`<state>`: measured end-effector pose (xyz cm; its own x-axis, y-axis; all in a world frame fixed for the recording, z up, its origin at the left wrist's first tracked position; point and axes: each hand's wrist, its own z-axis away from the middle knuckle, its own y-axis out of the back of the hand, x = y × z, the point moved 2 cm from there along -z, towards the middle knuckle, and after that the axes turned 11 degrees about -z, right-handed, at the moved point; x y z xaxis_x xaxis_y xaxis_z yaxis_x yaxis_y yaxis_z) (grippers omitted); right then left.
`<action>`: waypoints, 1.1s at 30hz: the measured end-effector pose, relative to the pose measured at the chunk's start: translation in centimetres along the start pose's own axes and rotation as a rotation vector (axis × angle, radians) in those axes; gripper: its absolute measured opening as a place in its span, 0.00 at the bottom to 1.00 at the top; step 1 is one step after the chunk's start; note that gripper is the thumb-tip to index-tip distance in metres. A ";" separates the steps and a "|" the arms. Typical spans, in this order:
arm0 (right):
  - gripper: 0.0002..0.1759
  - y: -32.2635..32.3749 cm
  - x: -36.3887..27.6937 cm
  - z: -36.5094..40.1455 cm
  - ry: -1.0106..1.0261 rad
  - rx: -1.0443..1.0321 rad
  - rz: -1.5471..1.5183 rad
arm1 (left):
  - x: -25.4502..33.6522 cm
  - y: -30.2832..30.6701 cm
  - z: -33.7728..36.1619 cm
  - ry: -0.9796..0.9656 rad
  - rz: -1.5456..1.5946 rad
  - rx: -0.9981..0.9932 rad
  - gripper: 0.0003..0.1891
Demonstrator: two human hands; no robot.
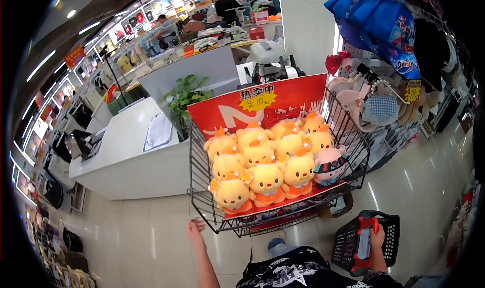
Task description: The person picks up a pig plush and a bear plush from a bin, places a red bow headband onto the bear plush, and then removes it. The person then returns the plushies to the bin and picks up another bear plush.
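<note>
Currently, the right hand [376, 237] is closed round the red plastic handle [368, 223] of a black perforated plastic shopping basket [392, 232]. Basket pos.: low, at the wearer's R side, well apart from the bin; one-handed carry by the handle prob. keeps the load off the body & leaves the other arm free. Floor contact under the basket: cannot tell. A pale blue-grey flat item [364, 245] shows near the handle; label or article, cannot tell.

The left hand [195, 227] has its fingers loosely spread, w/ no item visible in it. Pos.: just beside the lower L corner of a black wire display bin [199, 179]; contact w/ the wire, cannot tell.

Bin contents: round yellow plush toys w/ orange clothing [266, 179], upright in close rows, most faces toward the wearer, presumably for quick ID. Close packing prob. holds each unit upright. One pink plush toy w/ dark patterned headwear [331, 168] sits at the R end of the front row.

Rear of bin: upright red printed panel [298, 97] w/ yellow starburst price label [257, 103], "10元"; set high, prob. so stock does not hide the info. Behind, to L: white table [126, 131] w/ papers [158, 131] on top.
</note>
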<state>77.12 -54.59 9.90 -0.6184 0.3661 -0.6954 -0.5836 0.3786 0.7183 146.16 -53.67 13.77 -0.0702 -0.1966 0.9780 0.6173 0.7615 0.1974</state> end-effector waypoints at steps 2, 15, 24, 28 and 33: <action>0.18 -0.1 -1.1 -1.5 -0.088 0.033 -0.081 | 4.4 -0.9 -2.8 -0.059 0.034 0.040 0.15; 0.14 -3.5 3.7 -12.4 -0.210 0.405 -0.094 | 16.2 -8.3 -4.4 -0.262 -0.317 -0.057 0.19; 0.14 -6.0 -1.4 -8.8 -0.302 0.259 -0.142 | 15.7 -8.5 -4.5 -0.327 -0.329 -0.032 0.14; 0.14 -6.7 -3.9 -6.9 -0.101 0.189 -0.019 | 16.2 -8.6 -4.3 -0.309 -0.334 -0.003 0.12; 0.14 -7.1 -6.5 -4.4 -0.077 0.031 0.090 | 16.0 -8.5 -4.4 -0.348 -0.315 -0.001 0.11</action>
<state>82.99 -63.42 9.42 -0.6246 0.4638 -0.6283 -0.5104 0.3665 0.7779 143.21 -66.02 27.45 -0.5126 -0.1989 0.8352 0.5245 0.6977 0.4880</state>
